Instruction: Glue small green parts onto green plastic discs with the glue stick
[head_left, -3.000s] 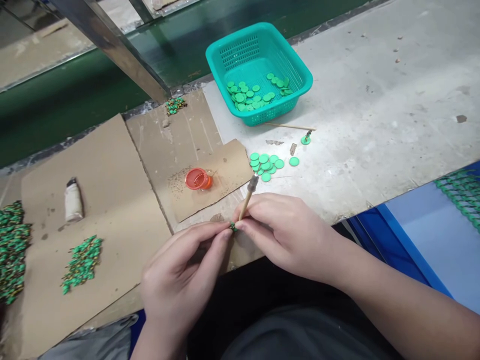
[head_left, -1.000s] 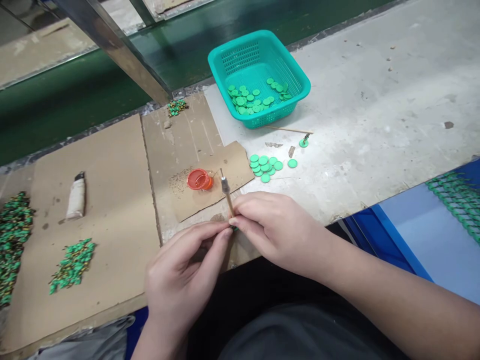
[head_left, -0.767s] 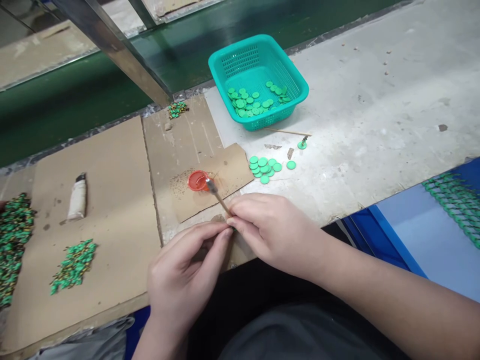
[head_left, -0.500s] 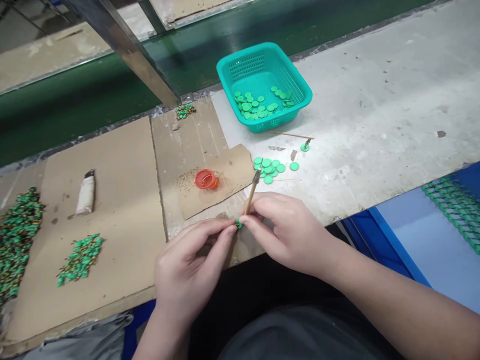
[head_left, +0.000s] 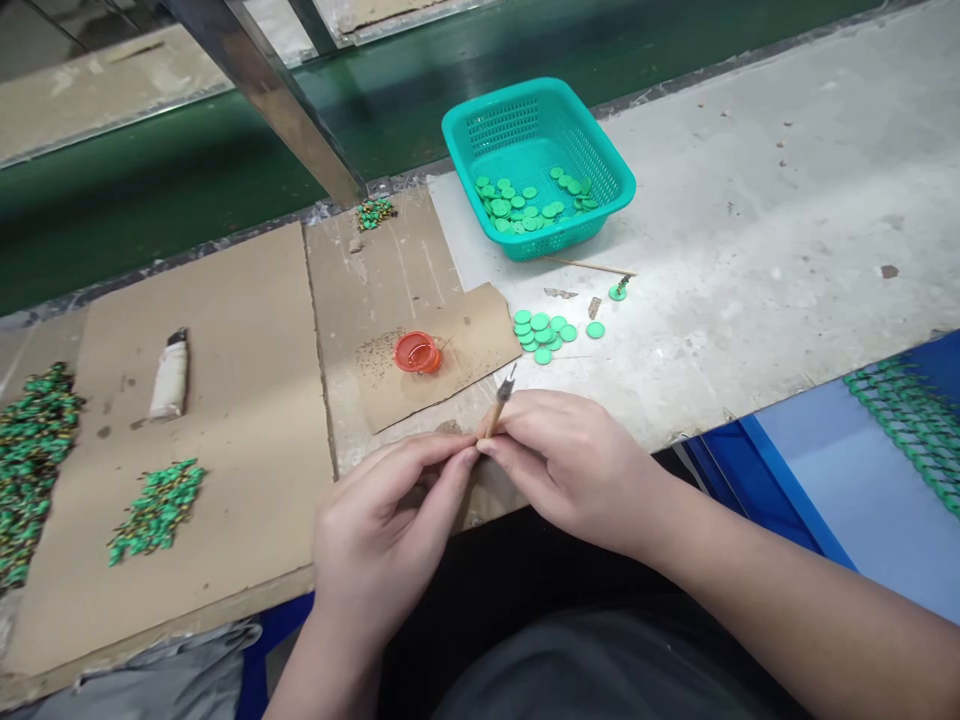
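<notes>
My left hand (head_left: 386,520) is pinched at thumb and forefinger, its tips touching those of my right hand; whatever it grips is too small and hidden to name. My right hand (head_left: 574,465) holds a thin wooden stick with a dark tip (head_left: 498,402), which points up and away. Beyond my hands lie several flat green discs (head_left: 541,335) on the pale table. An open red cup (head_left: 418,353) stands on a cardboard piece (head_left: 465,340) just past my fingertips.
A teal basket (head_left: 540,240) holds more green discs. Small green-and-brown pieces lie in piles (head_left: 157,508) on cardboard (head_left: 255,400) at left, near a white tube (head_left: 171,378). A thin stick (head_left: 592,267) lies before the basket. Blue trays (head_left: 810,490) stand right.
The small green piece seen between my fingertips is now hidden. The stick in my right hand has tilted, its tip lower. The view has shifted slightly.
</notes>
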